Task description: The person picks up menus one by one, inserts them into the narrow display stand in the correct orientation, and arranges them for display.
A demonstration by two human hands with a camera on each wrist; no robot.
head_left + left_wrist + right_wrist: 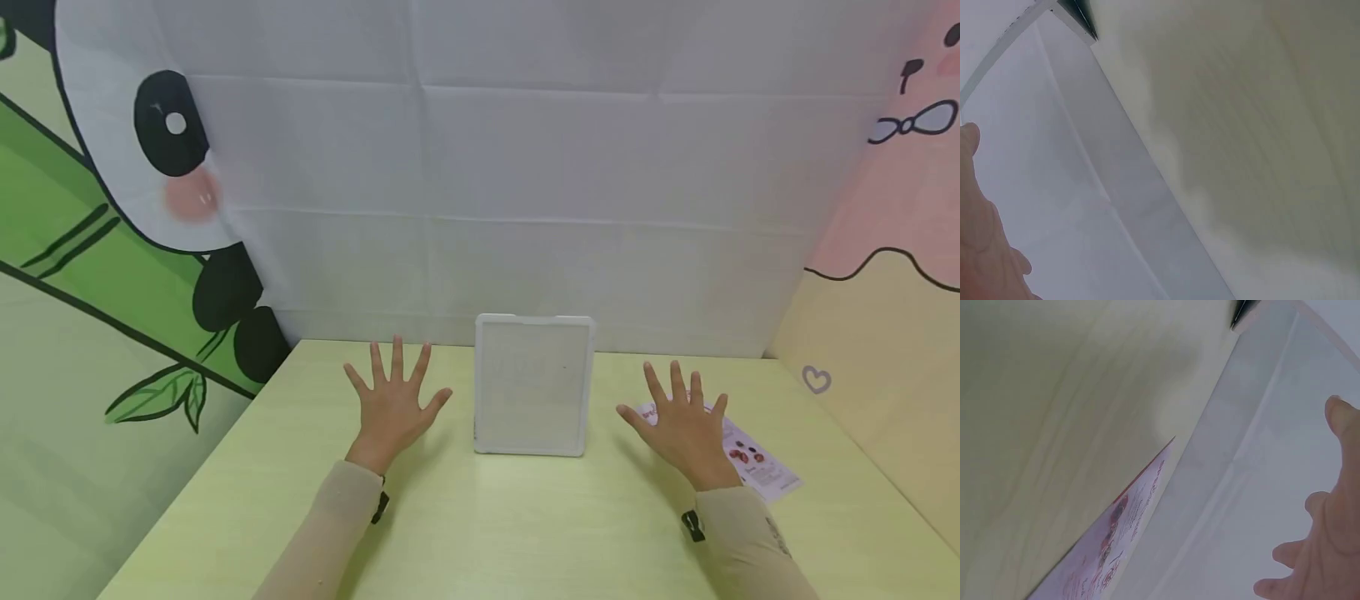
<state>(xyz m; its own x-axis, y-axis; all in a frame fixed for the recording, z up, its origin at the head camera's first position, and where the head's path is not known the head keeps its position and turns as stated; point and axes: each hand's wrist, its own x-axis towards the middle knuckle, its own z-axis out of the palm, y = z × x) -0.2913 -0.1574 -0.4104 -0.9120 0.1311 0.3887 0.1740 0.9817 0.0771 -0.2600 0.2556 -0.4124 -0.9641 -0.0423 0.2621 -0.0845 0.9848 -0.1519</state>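
A white rectangular panel with a raised rim stands upright on the pale yellow table, close to the back. To its left, my left hand is held above the tabletop with fingers spread and nothing in it. My right hand is likewise spread and bare, on the panel's other side, overlapping a printed leaflet and hiding part of it. Each wrist view catches only part of its hand at the side, the left hand and the right hand. Shadows fall on the table below both.
A creased white sheet hangs behind the table. Cartoon-printed cloth covers the sides, with a panda and bamboo at left and a pink figure at right. Both sleeves have a dark strap at the cuff.
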